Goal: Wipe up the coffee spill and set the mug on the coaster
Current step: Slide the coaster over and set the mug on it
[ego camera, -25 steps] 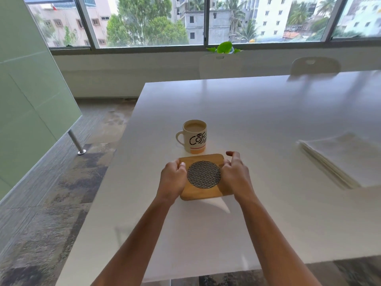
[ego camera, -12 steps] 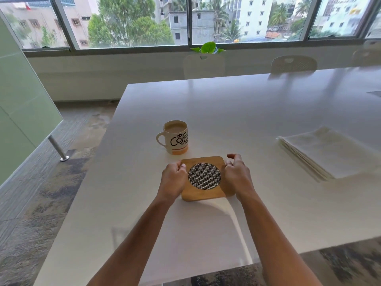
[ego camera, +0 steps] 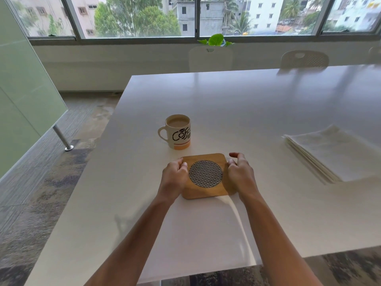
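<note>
A square wooden coaster with a round black-and-white woven inset lies flat on the white table in front of me. My left hand is curled on its left edge, thumb on the wood. At the coaster's right edge is my right hand, its fingers loosened and spread and the index finger lifted off. Just beyond the coaster's far left corner stands a white mug with black "Coffee" lettering and an orange band. It is upright, full of milky coffee, with its handle to the left, and neither hand touches it.
A stack of white paper napkins lies to the right. Two white chairs stand at the table's far side under the window, with a green plant behind. A green glass partition stands at the left.
My right hand's fingers have loosened and spread at the coaster's right edge. The left hand stays curled on the left edge. The coaster and mug have not visibly moved; my head shifted.
</note>
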`<state>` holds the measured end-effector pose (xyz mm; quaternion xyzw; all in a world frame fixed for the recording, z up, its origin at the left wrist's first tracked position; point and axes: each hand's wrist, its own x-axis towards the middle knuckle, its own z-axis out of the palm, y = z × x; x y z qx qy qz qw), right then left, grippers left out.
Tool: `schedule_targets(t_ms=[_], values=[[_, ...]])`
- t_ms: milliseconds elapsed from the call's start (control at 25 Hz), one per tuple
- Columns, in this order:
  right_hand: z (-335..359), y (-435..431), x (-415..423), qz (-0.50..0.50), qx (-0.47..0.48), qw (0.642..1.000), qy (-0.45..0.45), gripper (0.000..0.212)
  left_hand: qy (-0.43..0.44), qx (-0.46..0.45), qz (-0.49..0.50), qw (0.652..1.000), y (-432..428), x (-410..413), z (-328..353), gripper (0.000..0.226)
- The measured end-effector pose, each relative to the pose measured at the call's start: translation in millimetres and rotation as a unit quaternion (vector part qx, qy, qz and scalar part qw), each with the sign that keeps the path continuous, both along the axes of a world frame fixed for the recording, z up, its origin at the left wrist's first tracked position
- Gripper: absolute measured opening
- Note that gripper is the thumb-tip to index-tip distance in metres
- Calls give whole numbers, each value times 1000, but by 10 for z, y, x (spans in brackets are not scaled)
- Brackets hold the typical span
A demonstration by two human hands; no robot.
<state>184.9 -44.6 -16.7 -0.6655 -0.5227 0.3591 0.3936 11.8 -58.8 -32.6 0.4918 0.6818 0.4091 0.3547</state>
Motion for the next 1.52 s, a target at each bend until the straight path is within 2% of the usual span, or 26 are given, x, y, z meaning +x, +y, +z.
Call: schedule_targets(t_ms=[320,440,560,640,720,800,920,1160,1240,1360,1520], values=[[-48,24,125,17,-7,999,26,29,40,38,8,998,-52,-29,-75,45],[21,106,239,31,-10,999,22,25,58,82,28,995,-63,-103,-42,51],[163,313,304,72,10,997,40,25,79,119,55,988,53,-272,8,70],[233,497,292,132,29,989,56,30,73,107,68,989,219,-438,9,90],[230,704,243,199,31,976,78,40,58,85,60,993,396,-583,-2,106],[189,914,149,266,16,959,97,53,24,76,37,996,548,-677,12,113],[104,1198,-44,332,5,938,98,69,-20,87,-7,996,738,-782,43,109],[-11,1674,-322,413,-11,904,111,88,-91,94,-61,990,1020,-884,-25,105],[-47,1782,-363,438,-22,891,114,95,-112,100,-70,986,1084,-896,-36,91],[-99,1897,-407,479,-38,867,128,89,-125,111,-71,983,1132,-860,-35,70],[-104,1986,-483,508,-49,847,147,81,-114,125,-89,982,1176,-861,-22,66]])
